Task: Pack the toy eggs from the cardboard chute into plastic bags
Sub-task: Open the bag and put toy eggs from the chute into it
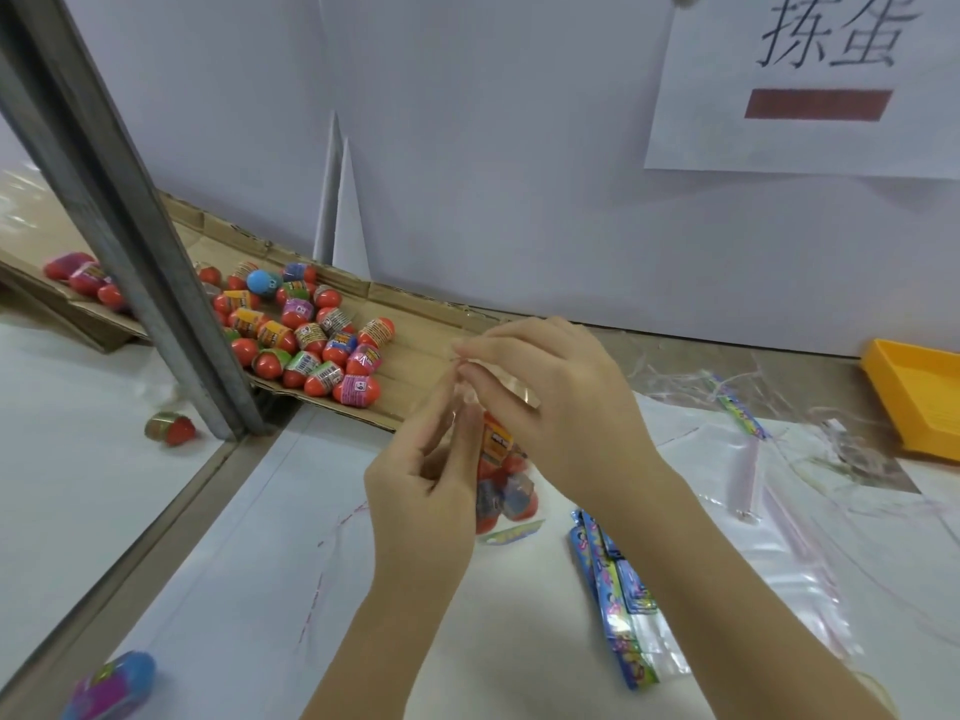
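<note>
A clear plastic bag (506, 491) with several red toy eggs inside hangs above the white table at centre. My left hand (426, 459) and my right hand (550, 397) both pinch the bag's top edge, fingertips close together. Behind them, several red toy eggs (311, 340) with coloured wrappers lie piled on the brown cardboard chute (421, 345). One blue egg (260, 282) sits among them.
A grey metal post (156, 283) crosses the left side. Empty bags with blue printed headers (618, 595) lie at lower right, clear bags (769, 475) further right, a yellow tray (919, 397) at the right edge. Loose eggs lie at left (171, 428) and bottom left (111, 685).
</note>
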A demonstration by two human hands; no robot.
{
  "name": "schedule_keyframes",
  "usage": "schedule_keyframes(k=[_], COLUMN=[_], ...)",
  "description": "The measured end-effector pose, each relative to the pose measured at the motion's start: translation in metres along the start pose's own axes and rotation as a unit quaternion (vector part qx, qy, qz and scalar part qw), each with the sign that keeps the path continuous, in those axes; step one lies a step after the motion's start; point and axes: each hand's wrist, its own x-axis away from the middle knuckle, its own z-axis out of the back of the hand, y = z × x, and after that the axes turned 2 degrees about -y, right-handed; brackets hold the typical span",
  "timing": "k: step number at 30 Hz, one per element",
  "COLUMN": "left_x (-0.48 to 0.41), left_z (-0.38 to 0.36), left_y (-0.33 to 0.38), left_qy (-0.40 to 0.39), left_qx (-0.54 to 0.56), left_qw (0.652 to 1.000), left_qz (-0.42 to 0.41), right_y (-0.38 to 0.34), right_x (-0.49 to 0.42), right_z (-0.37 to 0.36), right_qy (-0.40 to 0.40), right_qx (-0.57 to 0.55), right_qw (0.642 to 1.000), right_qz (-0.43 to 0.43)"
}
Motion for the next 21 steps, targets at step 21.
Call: schedule_keyframes(k=[21], left_x=[0.002], left_z=[0.002], left_y=[-0.01], left_qy=[-0.041], left_qx=[-0.051], left_qw=[0.998], left_qz=[-0.023], right_y=[0.013], right_x=[-0.001], right_z=[0.006], right_qy=[0.008], right_qx=[0.031], right_qw=[0.999], right_qz=[0.006])
